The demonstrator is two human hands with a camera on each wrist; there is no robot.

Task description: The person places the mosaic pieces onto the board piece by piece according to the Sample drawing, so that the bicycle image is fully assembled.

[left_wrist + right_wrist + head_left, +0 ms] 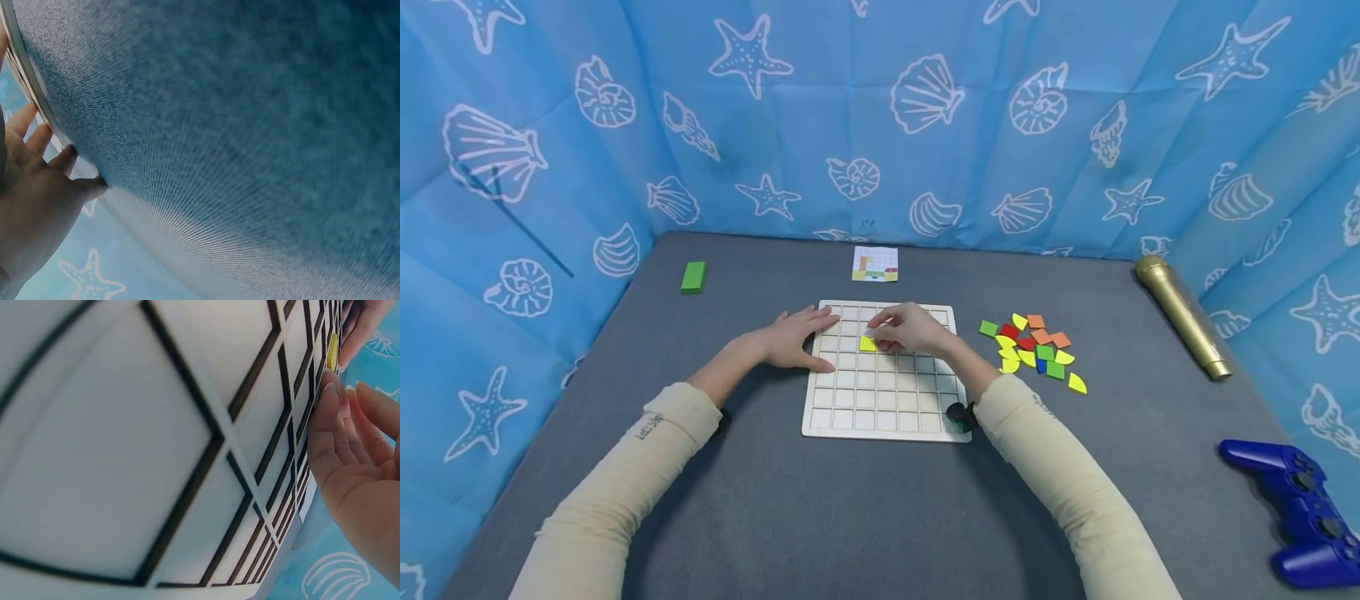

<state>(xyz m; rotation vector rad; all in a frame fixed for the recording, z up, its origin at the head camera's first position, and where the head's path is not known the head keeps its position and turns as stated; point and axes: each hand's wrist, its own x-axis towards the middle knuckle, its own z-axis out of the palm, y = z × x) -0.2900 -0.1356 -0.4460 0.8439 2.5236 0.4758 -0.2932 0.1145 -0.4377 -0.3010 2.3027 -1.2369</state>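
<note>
A white grid board (pixel 886 435) lies on the grey table, with a yellow piece (pixel 868 343) in one of its upper cells. Fingertips of my right hand (pixel 908 327) are at that piece's right edge; the right wrist view shows them close beside the yellow piece (pixel 332 353), with no clear pinch. My left hand (pixel 793 339) rests over the board's left edge, fingers spread and thumb apart. In the left wrist view the left hand (pixel 44 187) has its fingers extended along the board's rim.
Several loose yellow, green, orange, red and blue pieces (pixel 1043 352) lie right of the board. Behind it is a printed pattern card (pixel 875 264). A green block (pixel 693 277) sits far left. On the right are a gold microphone (pixel 1183 317) and a blue game controller (pixel 1300 512).
</note>
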